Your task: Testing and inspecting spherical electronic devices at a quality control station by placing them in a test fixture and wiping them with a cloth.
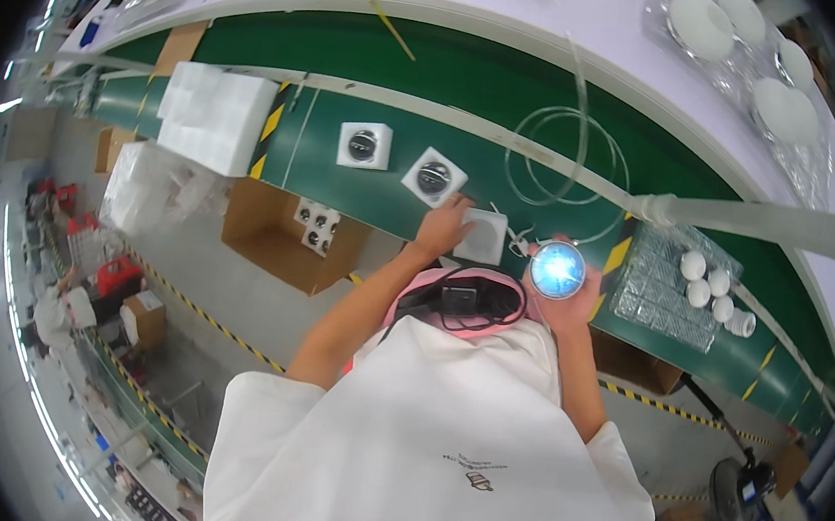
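My right hand is closed around a round lamp with a silvery rim, and its face glows bright bluish white. White wire ends with a small connector lie just left of the lamp. My left hand is at the near edge of the green bench, fingers apart, its fingertips at the left edge of a flat white foam block. Beyond it sits a tilted white foam block with a dark round piece in it. Another such block with a dark round insert stands further left.
A cardboard box with similar foam blocks stands below the bench at left, near stacked white foam. At right are a clear blister tray and several white round pieces. A clear tube loops beyond the lamp.
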The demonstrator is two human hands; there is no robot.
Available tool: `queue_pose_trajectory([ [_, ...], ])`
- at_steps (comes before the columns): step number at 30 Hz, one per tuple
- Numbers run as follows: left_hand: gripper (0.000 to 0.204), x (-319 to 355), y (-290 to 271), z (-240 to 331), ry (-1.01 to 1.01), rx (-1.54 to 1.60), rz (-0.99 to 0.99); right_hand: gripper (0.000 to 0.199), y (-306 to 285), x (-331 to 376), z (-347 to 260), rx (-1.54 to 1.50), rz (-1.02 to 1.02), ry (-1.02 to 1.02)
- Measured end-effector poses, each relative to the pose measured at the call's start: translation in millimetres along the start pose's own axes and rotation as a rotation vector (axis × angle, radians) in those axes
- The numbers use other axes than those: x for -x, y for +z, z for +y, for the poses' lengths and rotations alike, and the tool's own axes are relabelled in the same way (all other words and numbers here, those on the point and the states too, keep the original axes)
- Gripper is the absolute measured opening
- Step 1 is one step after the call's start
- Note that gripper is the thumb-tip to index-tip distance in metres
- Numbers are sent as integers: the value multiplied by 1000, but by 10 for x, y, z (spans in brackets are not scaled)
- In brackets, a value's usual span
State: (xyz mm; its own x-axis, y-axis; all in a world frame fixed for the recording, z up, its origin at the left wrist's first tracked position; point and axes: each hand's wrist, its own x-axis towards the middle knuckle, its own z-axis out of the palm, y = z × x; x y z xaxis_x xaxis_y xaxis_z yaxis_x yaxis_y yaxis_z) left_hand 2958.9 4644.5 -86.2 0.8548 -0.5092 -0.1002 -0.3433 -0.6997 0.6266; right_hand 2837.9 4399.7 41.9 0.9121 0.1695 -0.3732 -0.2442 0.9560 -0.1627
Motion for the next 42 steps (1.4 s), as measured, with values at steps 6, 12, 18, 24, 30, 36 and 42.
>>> queue_pose_trajectory([
  [6, 32, -27, -314, 186, -119, 124, 103, 56, 16, -115, -26, 78, -123, 10],
  [12, 28, -89, -867, 679, -111, 588, 74, 52, 21, -248, 33, 156, 86, 6],
  [18, 77, 60, -1356, 1509, 122, 538, -132, 55, 48, -348, 101, 245, -38, 45],
  [24, 94, 122, -1363, 1828, 138, 364, -172, 50, 119, -333, 203, 173, 110, 69],
  [30, 100, 145, -1277, 1841, 137, 266, -172, 51, 166, -311, 235, 224, 78, 8],
  [36, 95, 144, -1220, 1827, 147, 248, -171, 49, 148, -281, 278, 165, 61, -11],
  [42, 90, 160, -1175, 1853, 192, 197, -146, 49, 41, -270, 331, 106, 61, 14],
])
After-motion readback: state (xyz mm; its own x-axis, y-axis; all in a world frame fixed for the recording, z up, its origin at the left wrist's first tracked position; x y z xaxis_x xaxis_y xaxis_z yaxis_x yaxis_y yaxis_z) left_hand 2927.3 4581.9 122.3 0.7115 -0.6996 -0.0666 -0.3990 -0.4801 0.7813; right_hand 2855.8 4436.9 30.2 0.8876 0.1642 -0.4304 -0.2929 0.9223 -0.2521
